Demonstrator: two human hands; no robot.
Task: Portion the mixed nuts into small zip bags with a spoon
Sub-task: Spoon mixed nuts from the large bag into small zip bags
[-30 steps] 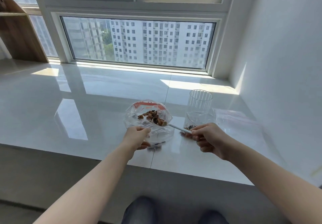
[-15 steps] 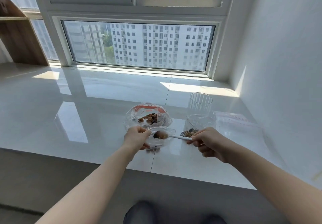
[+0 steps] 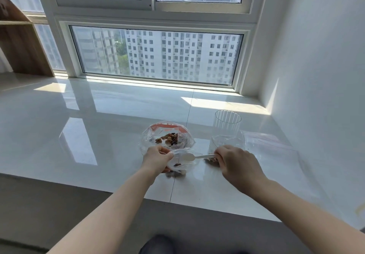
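Observation:
A large clear zip bag with a red strip lies open on the white ledge and holds mixed nuts. Just in front of it my left hand pinches the rim of a small clear zip bag, keeping its mouth open. A few nuts lie inside the small bag. My right hand grips the handle of a white plastic spoon, whose bowl sits in the small bag's mouth and looks empty. Another small bag with nuts lies partly hidden under my right hand.
A ribbed clear cup stands behind my right hand. More flat zip bags lie to the right near the white wall. The ledge's front edge runs just below my wrists. A wooden shelf stands far left.
The spoon carried nuts from the large bag toward me into the small bag's mouth, and its bowl now looks empty. My left hand stayed on the small bag's rim.

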